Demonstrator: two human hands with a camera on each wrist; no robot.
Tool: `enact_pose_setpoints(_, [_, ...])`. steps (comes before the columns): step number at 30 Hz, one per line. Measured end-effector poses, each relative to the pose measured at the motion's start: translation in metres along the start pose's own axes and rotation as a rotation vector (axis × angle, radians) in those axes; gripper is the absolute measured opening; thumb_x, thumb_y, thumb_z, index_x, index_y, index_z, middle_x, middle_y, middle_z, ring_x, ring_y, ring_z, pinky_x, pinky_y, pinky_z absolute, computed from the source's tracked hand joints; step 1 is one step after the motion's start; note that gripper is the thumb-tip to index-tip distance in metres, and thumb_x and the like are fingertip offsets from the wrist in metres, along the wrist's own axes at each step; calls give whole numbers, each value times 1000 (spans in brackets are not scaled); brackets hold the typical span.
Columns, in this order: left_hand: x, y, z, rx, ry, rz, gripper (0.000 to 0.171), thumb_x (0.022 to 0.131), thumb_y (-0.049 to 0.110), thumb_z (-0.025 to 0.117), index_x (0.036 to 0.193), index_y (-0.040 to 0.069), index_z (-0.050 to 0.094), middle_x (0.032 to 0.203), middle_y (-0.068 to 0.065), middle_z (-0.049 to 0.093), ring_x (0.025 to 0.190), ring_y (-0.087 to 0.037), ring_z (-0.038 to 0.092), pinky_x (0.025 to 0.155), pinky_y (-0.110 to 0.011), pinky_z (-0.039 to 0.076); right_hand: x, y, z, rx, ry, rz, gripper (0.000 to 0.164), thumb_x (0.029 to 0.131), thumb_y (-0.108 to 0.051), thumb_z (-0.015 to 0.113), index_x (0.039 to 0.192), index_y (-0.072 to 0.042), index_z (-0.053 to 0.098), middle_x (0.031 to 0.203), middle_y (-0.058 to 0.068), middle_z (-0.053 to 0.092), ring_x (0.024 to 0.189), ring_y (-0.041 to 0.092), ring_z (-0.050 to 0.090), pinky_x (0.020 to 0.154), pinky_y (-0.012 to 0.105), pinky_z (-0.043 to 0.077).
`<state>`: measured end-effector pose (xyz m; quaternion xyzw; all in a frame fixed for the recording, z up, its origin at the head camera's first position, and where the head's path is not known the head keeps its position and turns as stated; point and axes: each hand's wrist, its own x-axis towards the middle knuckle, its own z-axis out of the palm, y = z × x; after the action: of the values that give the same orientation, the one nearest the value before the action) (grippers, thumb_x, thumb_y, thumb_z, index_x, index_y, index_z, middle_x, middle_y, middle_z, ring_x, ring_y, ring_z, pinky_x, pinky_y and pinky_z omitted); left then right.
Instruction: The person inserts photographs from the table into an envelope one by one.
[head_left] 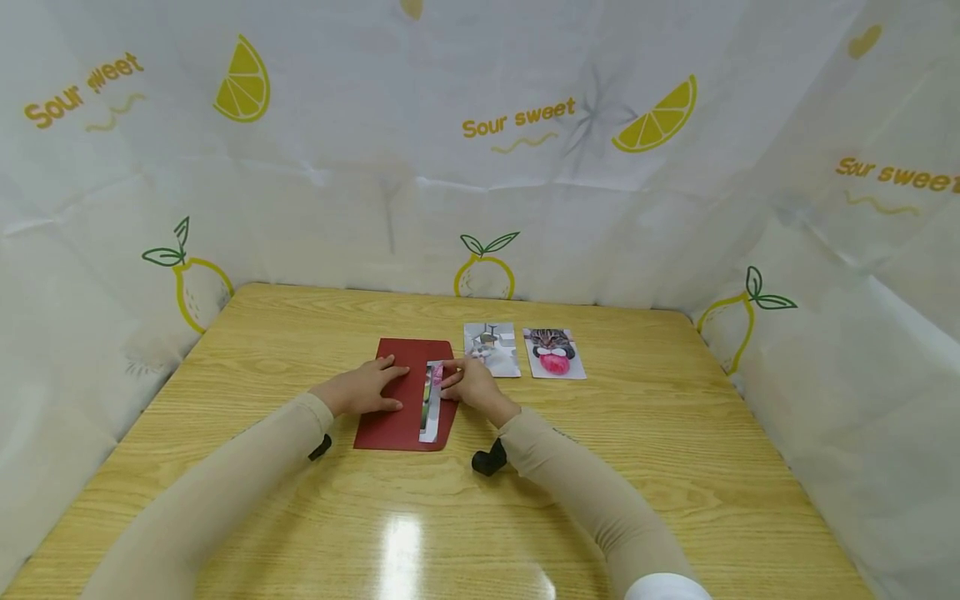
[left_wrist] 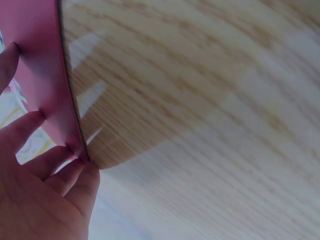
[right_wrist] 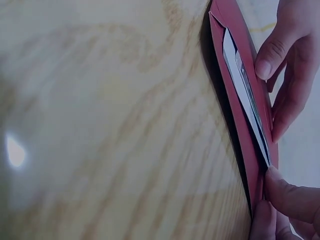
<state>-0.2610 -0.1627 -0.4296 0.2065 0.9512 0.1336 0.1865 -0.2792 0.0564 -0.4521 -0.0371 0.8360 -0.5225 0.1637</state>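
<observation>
A red paper envelope (head_left: 390,433) lies on the wooden table with its flap side to the right. Several photo cards (head_left: 429,425) stick out of its opening as a narrow strip; the rest of them is hidden inside. My left hand (head_left: 367,387) rests on the envelope with spread, nearly straight fingers. In the left wrist view its fingertips (left_wrist: 37,116) press on the red paper. At the far end of the strip, my right hand (head_left: 474,385) pinches the cards with bent fingers. The right wrist view shows a fingertip (right_wrist: 274,174) right at the card edges (right_wrist: 242,85).
Behind the right hand lies a pale photo card (head_left: 493,346), partly overlapped by the hand. A photo card of a cat with a pink ball (head_left: 555,357) lies to its right. White cloth with lemon prints (head_left: 337,208) hangs around the table (head_left: 637,450).
</observation>
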Motion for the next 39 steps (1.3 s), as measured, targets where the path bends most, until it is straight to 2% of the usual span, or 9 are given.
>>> enact_pose_setpoints(3, [-1,0,0,-1,-1,2,70,95,41,60,152,12,33,159,-23,17,145,-44,18,111,-57,30,1,-1,0,-6,-6,9,55,82,6,72,134,-1,56,86,15,73,80,17,71,71,26,57])
enact_pose_setpoints(7, [-1,1,-1,2,0,1,70,95,42,60,152,12,33,159,-23,17,145,-44,19,111,-57,30,3,-1,0,-44,-16,-14,56,80,3,75,133,0,57,78,10,73,75,15,70,67,25,57])
enact_pose_setpoints(11, [0,1,0,4,-1,2,71,94,41,61,152,12,33,159,-23,17,145,-44,18,112,-56,30,1,-2,1,-91,-4,-29,56,81,2,75,134,-2,57,81,12,73,75,15,70,65,24,56])
enact_pose_setpoints(18, [0,1,0,13,-4,-1,71,94,42,61,152,12,33,159,-23,17,145,-44,18,111,-57,30,-2,-3,3,-167,11,-69,55,82,-2,75,134,-3,57,81,9,73,67,6,64,56,17,47])
enact_pose_setpoints(30, [2,-3,2,8,8,-3,70,94,42,61,152,13,34,159,-23,17,145,-44,19,111,-57,31,-1,-4,4,-151,13,-61,54,80,-1,76,132,-3,59,78,7,71,60,7,57,48,19,40])
enact_pose_setpoints(39, [2,-3,3,3,4,1,70,94,41,61,152,12,34,159,-23,17,145,-45,19,111,-57,31,-4,-6,3,-119,10,-46,55,81,-1,75,133,-2,57,80,8,71,61,7,60,51,20,45])
